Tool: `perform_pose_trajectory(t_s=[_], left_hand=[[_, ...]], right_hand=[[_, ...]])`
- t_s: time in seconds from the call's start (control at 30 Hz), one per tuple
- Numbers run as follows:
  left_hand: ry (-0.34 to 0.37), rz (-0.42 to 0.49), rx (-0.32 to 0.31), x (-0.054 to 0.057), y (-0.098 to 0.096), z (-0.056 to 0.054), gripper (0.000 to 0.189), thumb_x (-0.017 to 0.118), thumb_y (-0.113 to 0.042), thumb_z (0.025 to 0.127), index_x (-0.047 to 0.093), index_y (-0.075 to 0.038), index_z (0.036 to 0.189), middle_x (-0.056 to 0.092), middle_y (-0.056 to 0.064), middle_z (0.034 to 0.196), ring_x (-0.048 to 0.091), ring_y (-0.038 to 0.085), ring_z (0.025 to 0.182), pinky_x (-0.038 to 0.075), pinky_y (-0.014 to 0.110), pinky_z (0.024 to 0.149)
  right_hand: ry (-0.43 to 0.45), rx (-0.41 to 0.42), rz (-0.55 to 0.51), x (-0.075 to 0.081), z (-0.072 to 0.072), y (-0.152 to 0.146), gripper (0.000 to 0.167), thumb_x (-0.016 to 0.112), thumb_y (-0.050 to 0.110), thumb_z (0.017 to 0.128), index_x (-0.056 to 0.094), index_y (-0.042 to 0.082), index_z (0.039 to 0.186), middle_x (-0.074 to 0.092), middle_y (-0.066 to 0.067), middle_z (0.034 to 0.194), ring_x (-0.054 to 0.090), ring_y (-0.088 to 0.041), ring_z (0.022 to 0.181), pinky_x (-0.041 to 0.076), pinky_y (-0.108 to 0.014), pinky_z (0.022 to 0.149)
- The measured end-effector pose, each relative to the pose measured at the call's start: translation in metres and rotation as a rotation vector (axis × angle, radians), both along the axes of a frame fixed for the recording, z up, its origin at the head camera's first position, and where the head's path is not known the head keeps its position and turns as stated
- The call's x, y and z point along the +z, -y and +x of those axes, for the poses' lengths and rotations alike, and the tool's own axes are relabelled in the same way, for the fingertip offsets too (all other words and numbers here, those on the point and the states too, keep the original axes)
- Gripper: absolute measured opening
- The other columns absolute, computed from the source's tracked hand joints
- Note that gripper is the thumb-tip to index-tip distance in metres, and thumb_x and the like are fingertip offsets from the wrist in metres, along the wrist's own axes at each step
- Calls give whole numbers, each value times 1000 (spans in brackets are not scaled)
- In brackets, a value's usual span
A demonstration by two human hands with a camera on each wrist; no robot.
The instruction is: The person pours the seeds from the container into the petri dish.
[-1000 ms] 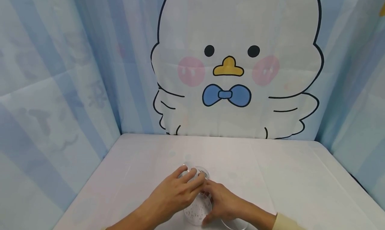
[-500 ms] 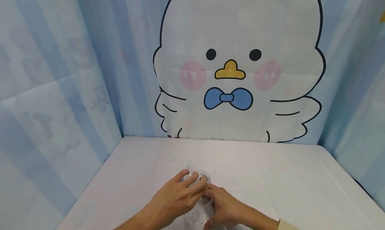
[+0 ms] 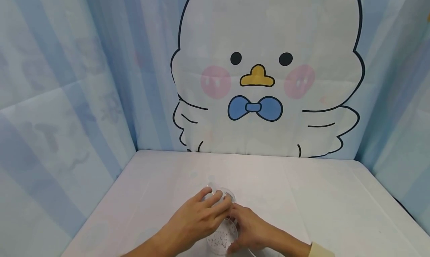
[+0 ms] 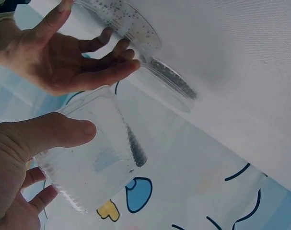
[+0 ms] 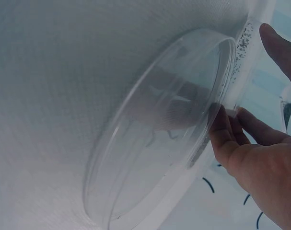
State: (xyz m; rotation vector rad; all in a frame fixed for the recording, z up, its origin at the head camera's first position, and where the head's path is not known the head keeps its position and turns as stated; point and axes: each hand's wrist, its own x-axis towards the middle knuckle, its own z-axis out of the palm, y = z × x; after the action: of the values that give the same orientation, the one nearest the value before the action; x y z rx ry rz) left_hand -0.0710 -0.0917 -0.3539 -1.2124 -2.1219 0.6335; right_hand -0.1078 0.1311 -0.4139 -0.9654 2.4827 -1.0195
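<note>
My left hand (image 3: 199,217) holds a clear plastic box (image 4: 99,143), its thumb flat across one side. The box is tilted, and dark fine grains are gathered in one corner; in the head view the hand covers most of it. With thumb and fingers on either side of its rim, my right hand (image 3: 250,227) grips a clear petri dish (image 3: 220,240) scattered with dark specks. Just beyond, partly behind the left fingers, lies a second petri dish (image 4: 171,79) with a dense layer of dark grains.
A third clear round dish (image 5: 150,143) lies beside the right wrist, partly cut off in the head view. White cloth covers the table (image 3: 285,197). Behind stands a curtain (image 3: 255,133) printed with a cartoon bird.
The head view has shifted slightly. Both hands keep nearly the same places, with the left still holding the box and the right still at the speckled dish.
</note>
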Motion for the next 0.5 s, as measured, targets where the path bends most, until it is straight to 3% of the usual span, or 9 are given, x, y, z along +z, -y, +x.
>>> perform_pose_trajectory(t_s=[0.5], left_hand=[[3,14,-18,-1,1,-1,54,86,-31,87,65,-23,136,54,-7,138,53,13,122,47,35,108]], right_hand=[[22,-8,0,1,0,2,77,102,25,61,64,11,126,61,4,116,60,-6,99,56,-20,81]])
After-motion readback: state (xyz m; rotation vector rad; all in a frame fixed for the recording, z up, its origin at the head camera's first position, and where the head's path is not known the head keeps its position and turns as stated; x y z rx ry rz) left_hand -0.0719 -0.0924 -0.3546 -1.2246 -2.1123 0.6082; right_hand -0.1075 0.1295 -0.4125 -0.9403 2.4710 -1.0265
